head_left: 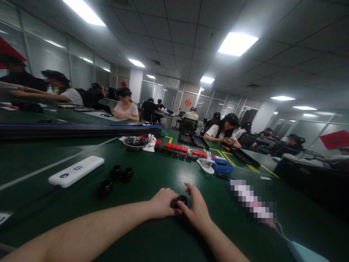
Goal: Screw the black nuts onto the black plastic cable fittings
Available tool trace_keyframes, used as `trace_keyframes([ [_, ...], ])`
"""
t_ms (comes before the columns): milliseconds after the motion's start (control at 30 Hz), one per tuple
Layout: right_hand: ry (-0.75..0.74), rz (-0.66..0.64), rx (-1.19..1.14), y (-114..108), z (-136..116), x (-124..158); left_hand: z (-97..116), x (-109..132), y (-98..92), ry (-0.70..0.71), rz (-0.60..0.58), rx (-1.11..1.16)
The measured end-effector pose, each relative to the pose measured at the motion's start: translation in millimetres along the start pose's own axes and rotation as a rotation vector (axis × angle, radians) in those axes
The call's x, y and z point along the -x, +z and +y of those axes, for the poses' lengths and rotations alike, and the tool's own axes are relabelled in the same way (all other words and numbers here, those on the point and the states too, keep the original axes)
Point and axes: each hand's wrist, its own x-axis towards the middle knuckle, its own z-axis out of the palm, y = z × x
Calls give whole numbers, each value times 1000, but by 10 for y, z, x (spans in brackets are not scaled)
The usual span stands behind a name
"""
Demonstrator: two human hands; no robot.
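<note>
Steadying a small black round piece between your two hands

Your left hand (163,203) is curled around the small black round piece (182,199), grasping it from its left side. Your right hand (199,208) is mostly unclenched: its thumb seems to press on the piece, while the other fingers stand raised and apart from it. The piece sits in front of you, toward the near edge of the green table (155,174); whether it rests on the surface or is slightly lifted, you cannot tell from this view.

The step in hand looks like two-handed handling, the left hand bracing and the right thumb working. As a judgement, any further move calls for you to hold the left grip firm and bring the right fingers in against the thumb, since one thumb alone gives little control.

To your left, three black hollow rounds (105,187) lie grouped, with a white power strip (79,170) beyond them toward the table's left edge. Toward the far edge, you face a row of red parts (176,147), a white clamp (205,164) and a blue bin (223,167).
</note>
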Motion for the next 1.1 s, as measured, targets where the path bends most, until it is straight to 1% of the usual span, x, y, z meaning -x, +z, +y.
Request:
trace_keyframes([
  [133,14,0,-2,36,-8,3,8,8,-8,2,-2,-8],
  [367,-82,-43,-53,-37,-58,28,3,15,-17,8,11,-21],
  [600,11,-51,-26,-3,-49,0,10,16,-21,8,11,-18],
  [733,-29,-69,-62,-14,-48,0,-5,7,-4,7,6,-18],
  [900,-61,-132,-103,-62,-65,12,0,1,-7,1,0,-22],
  [1100,-5,-76,-10,-52,-71,-1,13,10,-21,-1,-1,-11],
])
